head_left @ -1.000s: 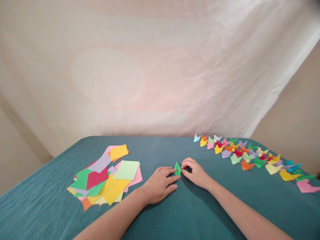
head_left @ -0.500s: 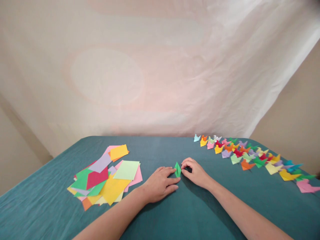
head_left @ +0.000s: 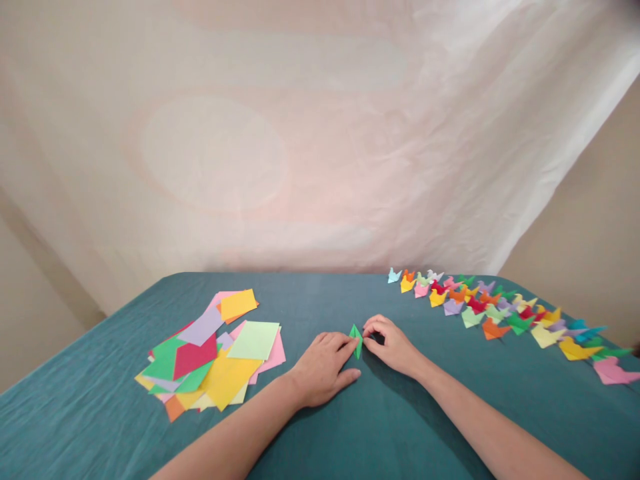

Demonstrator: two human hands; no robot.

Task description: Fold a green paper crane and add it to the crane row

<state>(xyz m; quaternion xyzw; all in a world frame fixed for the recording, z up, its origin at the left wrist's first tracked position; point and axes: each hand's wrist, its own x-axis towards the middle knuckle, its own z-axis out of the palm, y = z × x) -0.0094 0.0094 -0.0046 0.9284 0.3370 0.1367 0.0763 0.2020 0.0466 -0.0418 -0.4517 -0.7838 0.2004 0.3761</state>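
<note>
A small green folded paper (head_left: pixel 357 351), a narrow diamond with pointed ends, lies on the table between my hands. My left hand (head_left: pixel 323 369) rests flat from the left, its fingertips pressing on the middle of the paper and its thumb stretched out below. At the paper's right edge is my right hand (head_left: pixel 389 343), with fingers curled and thumb and fingertips pinched together. The exact grip of those right fingertips is partly hidden.
Loose coloured paper sheets (head_left: pixel 233 377) lie in an overlapping heap on the left. Several rows of folded paper birds (head_left: pixel 495 331) stand along the right side. A teal cloth (head_left: pixel 320 447) covers the table, and a pale sheet (head_left: pixel 320 167) hangs behind it.
The left fingers have slid slightly right, farther over the green paper, and the left index finger no longer lies across its lower part. My right hand has barely moved.
</note>
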